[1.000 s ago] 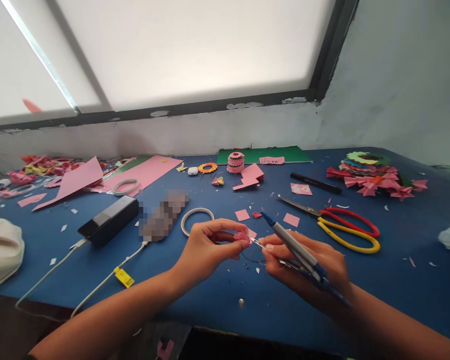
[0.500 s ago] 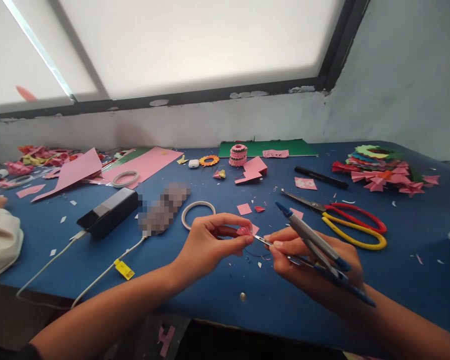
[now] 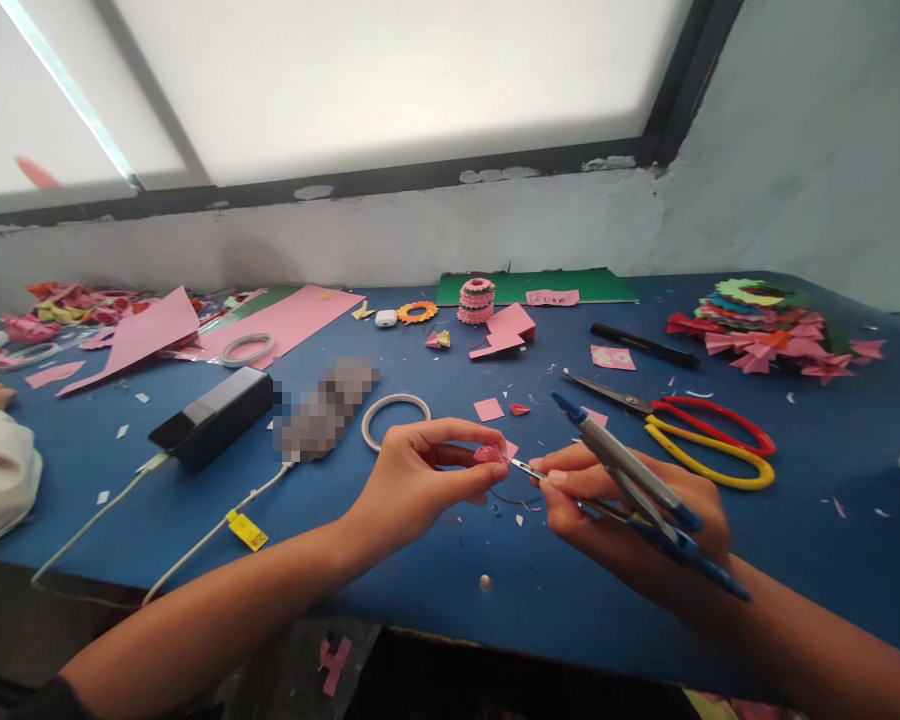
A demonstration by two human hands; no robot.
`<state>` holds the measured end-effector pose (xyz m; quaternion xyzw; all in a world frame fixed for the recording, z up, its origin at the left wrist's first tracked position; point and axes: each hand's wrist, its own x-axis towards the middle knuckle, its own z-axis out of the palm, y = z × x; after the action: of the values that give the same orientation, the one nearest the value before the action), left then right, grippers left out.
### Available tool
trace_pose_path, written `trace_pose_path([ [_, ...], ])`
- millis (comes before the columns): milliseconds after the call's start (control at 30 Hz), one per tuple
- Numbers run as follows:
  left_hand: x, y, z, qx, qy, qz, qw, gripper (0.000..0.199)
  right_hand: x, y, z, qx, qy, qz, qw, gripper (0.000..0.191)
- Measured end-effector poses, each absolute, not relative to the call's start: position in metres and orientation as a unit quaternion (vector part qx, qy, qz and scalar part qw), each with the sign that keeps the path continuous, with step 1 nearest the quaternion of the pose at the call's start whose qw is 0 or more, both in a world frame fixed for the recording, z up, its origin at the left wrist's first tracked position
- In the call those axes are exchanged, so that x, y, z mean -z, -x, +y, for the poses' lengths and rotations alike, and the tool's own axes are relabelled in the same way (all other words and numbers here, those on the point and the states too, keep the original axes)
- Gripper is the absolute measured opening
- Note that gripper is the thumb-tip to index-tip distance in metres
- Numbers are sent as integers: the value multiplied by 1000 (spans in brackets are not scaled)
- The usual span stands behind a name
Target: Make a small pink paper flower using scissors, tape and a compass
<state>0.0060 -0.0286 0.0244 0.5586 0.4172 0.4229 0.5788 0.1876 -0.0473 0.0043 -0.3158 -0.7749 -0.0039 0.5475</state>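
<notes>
Between the thumb and fingertips of my left hand [image 3: 412,475] is a small folded pink paper piece [image 3: 490,454]. My right hand [image 3: 637,500] is closed around a blue and grey drawing compass [image 3: 630,470], its legs slightly spread. One slim metal leg points left, its tip at the folded paper; exact contact is too small to tell. Just behind the fingertips lie a pink paper square [image 3: 488,409] and a small folded red-pink piece [image 3: 520,409]. A roll of tape [image 3: 396,398] lies beyond my left hand.
Scissors [image 3: 671,425] with red and yellow handles and a black pen [image 3: 643,345] lie right. Stacked paper flowers [image 3: 765,335] stand far right. A black box-shaped device [image 3: 214,415] with a white cable sits left. Another person's sleeve [image 3: 0,480] shows at the left edge.
Both hands keep nearly the same pose, the compass tip still at the folded paper, which has turned slightly in my left fingers. The view has shifted a little.
</notes>
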Motion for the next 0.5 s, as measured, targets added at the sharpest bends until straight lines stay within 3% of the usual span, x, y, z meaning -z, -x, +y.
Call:
trace_pose_path([
  [500,-25,-6,-29,-416,-566,417,577,18,-5,-189,-45,-1,305,-774,555,15],
])
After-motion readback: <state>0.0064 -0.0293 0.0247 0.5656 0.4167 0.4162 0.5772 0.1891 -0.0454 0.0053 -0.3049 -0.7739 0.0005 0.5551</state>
